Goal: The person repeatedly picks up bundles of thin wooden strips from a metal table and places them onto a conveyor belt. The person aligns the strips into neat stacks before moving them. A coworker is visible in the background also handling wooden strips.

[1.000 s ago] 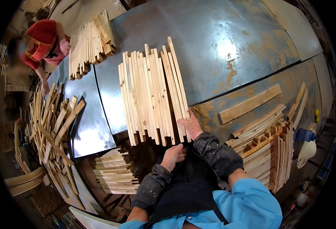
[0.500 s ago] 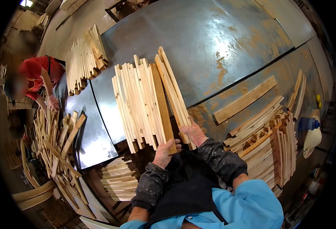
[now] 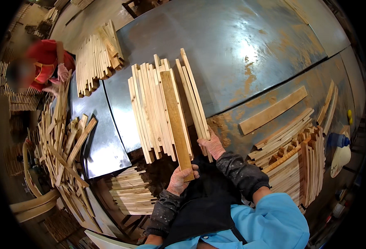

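My left hand (image 3: 182, 179), in a pale glove, grips the near end of a browner wooden board (image 3: 176, 120). That board lies on top of the right side of a row of pale wooden strips (image 3: 147, 112) on the metal table, its near end sticking out past theirs. With its fingers closed, my right hand (image 3: 212, 145) has hold of the near end of a narrow bundle of wooden strips (image 3: 193, 95). A gap separates this bundle from the row. Both forearms wear dark speckled sleeves.
A flat board (image 3: 274, 110) lies on the dusty metal table (image 3: 216, 45) to the right. Stacked strips (image 3: 291, 170) stand at the near right, more strips (image 3: 131, 191) below the table edge. At left, a co-worker in red (image 3: 46, 56) handles a jumbled wood pile (image 3: 62, 141).
The browner board has slid toward me and over the row's right side, my left hand moving down with it. The right bundle now stands farther from the row. The co-worker's hands have risen.
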{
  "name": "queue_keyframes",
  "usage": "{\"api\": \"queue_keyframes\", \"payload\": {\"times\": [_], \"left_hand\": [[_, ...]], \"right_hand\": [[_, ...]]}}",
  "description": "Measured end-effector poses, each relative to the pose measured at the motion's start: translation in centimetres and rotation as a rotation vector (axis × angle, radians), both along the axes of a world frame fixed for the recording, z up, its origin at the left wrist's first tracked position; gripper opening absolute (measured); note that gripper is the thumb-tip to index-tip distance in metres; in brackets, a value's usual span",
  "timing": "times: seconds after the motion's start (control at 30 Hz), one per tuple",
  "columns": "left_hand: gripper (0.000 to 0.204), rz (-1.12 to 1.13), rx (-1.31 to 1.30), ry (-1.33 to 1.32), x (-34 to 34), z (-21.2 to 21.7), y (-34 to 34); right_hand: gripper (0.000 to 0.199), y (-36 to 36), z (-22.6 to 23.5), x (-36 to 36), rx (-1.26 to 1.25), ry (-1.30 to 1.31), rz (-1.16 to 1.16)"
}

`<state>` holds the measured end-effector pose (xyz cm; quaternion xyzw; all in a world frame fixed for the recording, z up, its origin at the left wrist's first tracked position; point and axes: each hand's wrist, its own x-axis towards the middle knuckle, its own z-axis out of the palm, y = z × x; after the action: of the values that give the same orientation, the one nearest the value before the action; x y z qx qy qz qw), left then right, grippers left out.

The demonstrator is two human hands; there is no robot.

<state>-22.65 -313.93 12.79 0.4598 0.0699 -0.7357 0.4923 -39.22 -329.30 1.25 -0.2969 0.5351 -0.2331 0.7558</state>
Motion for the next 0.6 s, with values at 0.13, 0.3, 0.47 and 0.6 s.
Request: {"api": "queue_keyframes", "payload": {"times": [0.13, 0.3, 0.47, 0.6], "left_hand": [[0.068, 0.017, 0.029, -0.012, 0.7, 0.1, 0.7], [0.06, 0.034, 0.035, -0.094, 1.6, 0.3, 1.3], [0.049, -0.211, 0.143, -0.516, 3.3, -0.7, 2.2], [0.052, -0.592, 0.095, -0.934, 5.1, 0.6, 1.9]], "right_hand": [[0.103, 1.1, -0.1, 2.8, -0.102, 0.134, 0.111], [0.107, 0.6, 1.4, 3.4, -0.087, 0.274, 0.348], [0.099, -1.8, 1.5, 0.8, -0.527, 0.626, 0.391], [0.09, -5.4, 7.9, -1.7, -1.176, 0.779, 0.299]]}}
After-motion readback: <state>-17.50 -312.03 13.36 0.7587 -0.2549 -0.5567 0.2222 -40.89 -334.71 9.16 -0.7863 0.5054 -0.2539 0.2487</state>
